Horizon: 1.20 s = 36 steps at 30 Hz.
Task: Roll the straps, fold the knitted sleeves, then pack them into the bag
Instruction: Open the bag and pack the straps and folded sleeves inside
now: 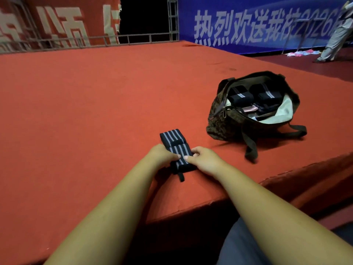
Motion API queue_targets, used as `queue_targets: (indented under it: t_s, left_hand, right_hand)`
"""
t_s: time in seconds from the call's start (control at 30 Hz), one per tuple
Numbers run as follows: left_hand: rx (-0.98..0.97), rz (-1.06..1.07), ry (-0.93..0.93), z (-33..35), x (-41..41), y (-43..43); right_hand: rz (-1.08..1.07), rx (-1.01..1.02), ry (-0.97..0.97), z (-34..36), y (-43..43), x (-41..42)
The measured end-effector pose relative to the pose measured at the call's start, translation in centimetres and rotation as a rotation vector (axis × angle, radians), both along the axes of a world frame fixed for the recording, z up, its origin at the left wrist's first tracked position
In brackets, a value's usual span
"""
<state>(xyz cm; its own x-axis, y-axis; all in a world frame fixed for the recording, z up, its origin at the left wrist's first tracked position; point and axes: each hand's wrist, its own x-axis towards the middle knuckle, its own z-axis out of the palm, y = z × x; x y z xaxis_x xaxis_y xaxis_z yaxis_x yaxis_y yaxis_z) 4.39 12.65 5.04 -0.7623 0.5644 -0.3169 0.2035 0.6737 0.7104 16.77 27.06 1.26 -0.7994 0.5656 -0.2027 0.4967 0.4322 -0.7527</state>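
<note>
Hands [164, 154] [202, 159] pinch one strap [174, 139]; two rolls [239, 95] [266, 92] sit in bag [225, 123].

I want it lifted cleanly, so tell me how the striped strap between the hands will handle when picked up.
The striped strap is probably soft and floppy: it lies flat on the red carpet, a thin loop trailing at its near end. It looks light; the left hand and right hand merely pinch it. Woven fabric, so unlikely to slip.

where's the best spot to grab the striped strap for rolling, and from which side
Probably the near end of the striped strap, pinched at both long edges from the person's side, as the left hand and right hand do: it lies flat, running straight away, so it rolls forward.
</note>
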Motion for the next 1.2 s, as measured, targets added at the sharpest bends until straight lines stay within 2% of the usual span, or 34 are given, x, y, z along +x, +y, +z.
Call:
queue_targets:
  t_s: [0.13, 0.27, 0.4, 0.6, 0.83, 0.97, 1.07, 1.13, 1.2]
  left_hand:
    - [0.050, 0.030, -0.090, -0.3, -0.1, -0.1]
    - [0.148, 0.017, -0.124, -0.6, 0.0, -0.4]
    - [0.244, -0.022, -0.157, -0.4, 0.3, -0.9]
    - [0.419, -0.080, -0.236, 1.4, 1.7, -0.4]
    - [0.570, -0.172, -0.248, 6.7, 3.8, 4.0]
    - [0.606, -0.241, -0.217, 9.2, 4.5, 7.4]
    - [0.649, -0.236, -0.161, 10.7, 4.8, 9.7]
    - [0.652, -0.200, -0.010, 11.5, 4.9, 11.1]
    - [0.597, -0.160, 0.224, 12.0, 4.7, 12.6]
  right_hand:
    - [0.025, -0.103, 0.072, -0.3, 0.4, 0.3]
    - [0.023, -0.083, 0.111, -0.9, 0.5, 0.5]
    - [0.026, -0.171, 0.167, -0.4, 0.3, 1.4]
    - [-0.029, -0.302, 0.362, 1.3, 0.3, 3.1]
    - [-0.138, -0.166, 0.534, 6.6, 2.4, 5.7]
    - [-0.211, -0.150, 0.630, 9.5, 5.0, 7.1]
    - [-0.270, -0.096, 0.624, 10.8, 7.5, 8.0]
    - [-0.310, -0.081, 0.607, 11.6, 9.4, 8.2]
    - [-0.357, -0.089, 0.617, 12.5, 11.5, 8.2]
